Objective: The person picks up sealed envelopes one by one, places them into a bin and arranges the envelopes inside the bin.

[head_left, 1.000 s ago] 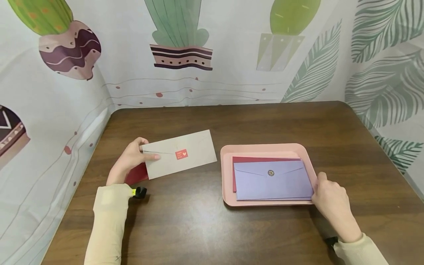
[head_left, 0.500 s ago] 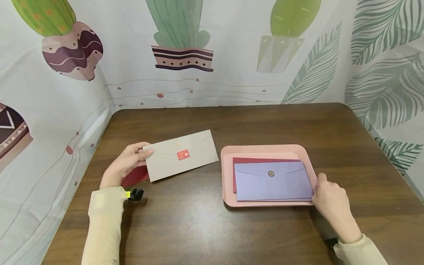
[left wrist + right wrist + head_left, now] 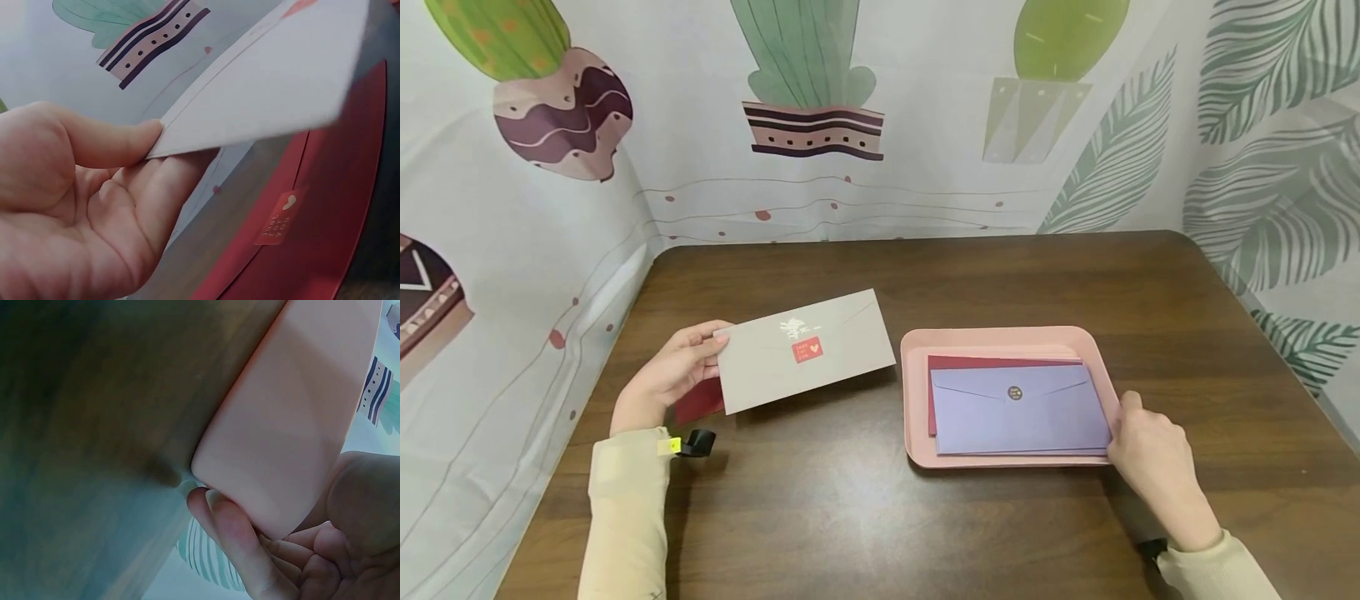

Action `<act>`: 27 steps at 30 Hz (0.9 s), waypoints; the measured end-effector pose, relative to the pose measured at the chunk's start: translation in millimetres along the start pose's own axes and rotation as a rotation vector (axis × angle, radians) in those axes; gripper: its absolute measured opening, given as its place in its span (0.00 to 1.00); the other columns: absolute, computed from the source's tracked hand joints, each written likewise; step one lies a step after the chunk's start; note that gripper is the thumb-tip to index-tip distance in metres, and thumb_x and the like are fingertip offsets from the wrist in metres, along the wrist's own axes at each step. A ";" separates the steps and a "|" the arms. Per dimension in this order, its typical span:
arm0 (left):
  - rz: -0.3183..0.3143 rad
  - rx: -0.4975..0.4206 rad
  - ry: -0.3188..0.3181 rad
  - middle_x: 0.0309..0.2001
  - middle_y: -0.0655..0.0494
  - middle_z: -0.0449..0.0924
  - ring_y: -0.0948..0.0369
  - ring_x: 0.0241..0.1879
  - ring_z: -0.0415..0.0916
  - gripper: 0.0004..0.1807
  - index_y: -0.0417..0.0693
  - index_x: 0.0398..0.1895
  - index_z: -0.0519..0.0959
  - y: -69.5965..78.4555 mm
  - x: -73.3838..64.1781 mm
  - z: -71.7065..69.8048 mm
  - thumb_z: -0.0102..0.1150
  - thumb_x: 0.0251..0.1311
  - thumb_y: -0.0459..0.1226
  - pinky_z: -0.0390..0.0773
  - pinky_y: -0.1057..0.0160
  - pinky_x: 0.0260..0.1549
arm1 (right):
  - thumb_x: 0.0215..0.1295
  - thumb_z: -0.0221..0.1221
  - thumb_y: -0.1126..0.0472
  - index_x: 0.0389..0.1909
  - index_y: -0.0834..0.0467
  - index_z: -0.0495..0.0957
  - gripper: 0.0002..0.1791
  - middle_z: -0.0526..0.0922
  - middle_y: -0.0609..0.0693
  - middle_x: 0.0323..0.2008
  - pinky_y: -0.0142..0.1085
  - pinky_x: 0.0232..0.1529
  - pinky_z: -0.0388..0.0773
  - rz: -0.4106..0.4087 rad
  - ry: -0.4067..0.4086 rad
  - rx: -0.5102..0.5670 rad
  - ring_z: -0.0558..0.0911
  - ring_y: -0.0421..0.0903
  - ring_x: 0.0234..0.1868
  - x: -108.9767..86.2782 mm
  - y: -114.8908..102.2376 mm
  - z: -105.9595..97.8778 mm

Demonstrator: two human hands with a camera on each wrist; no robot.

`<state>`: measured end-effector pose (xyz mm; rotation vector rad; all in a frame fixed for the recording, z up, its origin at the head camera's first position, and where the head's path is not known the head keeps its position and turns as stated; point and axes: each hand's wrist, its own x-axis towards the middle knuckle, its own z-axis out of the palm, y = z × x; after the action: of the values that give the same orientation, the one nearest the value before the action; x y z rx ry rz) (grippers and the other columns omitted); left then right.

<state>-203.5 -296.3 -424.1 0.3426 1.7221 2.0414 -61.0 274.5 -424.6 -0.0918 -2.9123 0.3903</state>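
Note:
My left hand (image 3: pixel 673 371) pinches the left end of a white envelope (image 3: pixel 827 367) between thumb and fingers. The envelope bears a red heart sticker and is held raised, its shadow falling on the table. Beneath it lies a red envelope (image 3: pixel 337 212), mostly covered in the head view but plain in the left wrist view. On the right, my right hand (image 3: pixel 1153 454) grips the near right corner of a pink tray (image 3: pixel 912 400). Its thumb and fingers hold the tray wall (image 3: pixel 287 412) in the right wrist view. A lilac envelope (image 3: pixel 1015 429) with a round seal tops the tray.
Under the lilac envelope, the edge of a dark red envelope (image 3: pixel 947 362) shows in the tray. Everything stands on a brown wooden table (image 3: pixel 820 517). A cactus-print cloth (image 3: pixel 925 167) hangs behind and along the left side.
My left hand has moved slightly left, and its thumb now covers less of the white envelope. The envelope has tilted and looks greyer. My right hand and the tray stay in place.

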 end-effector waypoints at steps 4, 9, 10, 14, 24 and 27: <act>0.003 -0.014 -0.003 0.39 0.59 0.86 0.66 0.36 0.84 0.15 0.47 0.48 0.76 1.7 -2.3 0.5 0.37 0.74 0.29 0.83 0.68 0.35 | 0.52 0.51 0.73 0.25 0.69 0.61 0.06 0.69 0.65 0.10 0.59 0.15 0.65 -0.003 0.007 -0.001 0.71 0.69 0.14 0.0 0.1 -0.3; -0.001 -0.047 -0.030 0.40 0.57 0.86 0.65 0.37 0.85 0.15 0.44 0.48 0.76 1.9 -3.1 1.3 0.37 0.74 0.29 0.84 0.67 0.36 | 0.52 0.51 0.73 0.25 0.69 0.61 0.06 0.69 0.65 0.10 0.59 0.15 0.65 -0.003 0.004 -0.002 0.71 0.69 0.14 -0.1 0.1 -0.1; -0.001 -0.051 -0.038 0.40 0.57 0.86 0.65 0.37 0.85 0.15 0.44 0.48 0.76 1.9 -3.1 1.2 0.37 0.74 0.28 0.84 0.67 0.36 | 0.52 0.51 0.73 0.25 0.69 0.61 0.06 0.69 0.65 0.10 0.59 0.15 0.65 -0.003 0.003 -0.002 0.71 0.69 0.14 0.0 0.1 -0.1; 0.012 -0.054 -0.058 0.41 0.56 0.86 0.65 0.38 0.85 0.15 0.43 0.49 0.76 2.1 -2.8 0.8 0.36 0.74 0.28 0.84 0.67 0.36 | 0.52 0.51 0.73 0.25 0.69 0.61 0.07 0.69 0.65 0.10 0.59 0.14 0.65 -0.002 0.002 0.001 0.71 0.69 0.14 0.7 0.2 -0.2; 0.015 -0.072 -0.085 0.42 0.55 0.86 0.64 0.39 0.84 0.17 0.42 0.51 0.75 1.4 -2.8 1.6 0.34 0.74 0.27 0.84 0.67 0.37 | 0.52 0.50 0.72 0.25 0.69 0.61 0.06 0.69 0.65 0.10 0.59 0.15 0.65 0.000 -0.002 0.004 0.71 0.69 0.14 0.0 -0.2 0.0; 0.018 -0.080 -0.092 0.42 0.55 0.86 0.64 0.39 0.84 0.17 0.42 0.51 0.75 1.9 -3.2 2.7 0.34 0.74 0.26 0.84 0.66 0.37 | 0.53 0.50 0.72 0.25 0.69 0.61 0.06 0.70 0.65 0.11 0.59 0.15 0.65 0.001 -0.006 0.004 0.71 0.69 0.14 -0.3 -0.3 0.1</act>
<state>-199.8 -295.7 -421.4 0.4205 1.5838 2.0669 -60.7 274.2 -424.6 -0.0911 -2.9175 0.3967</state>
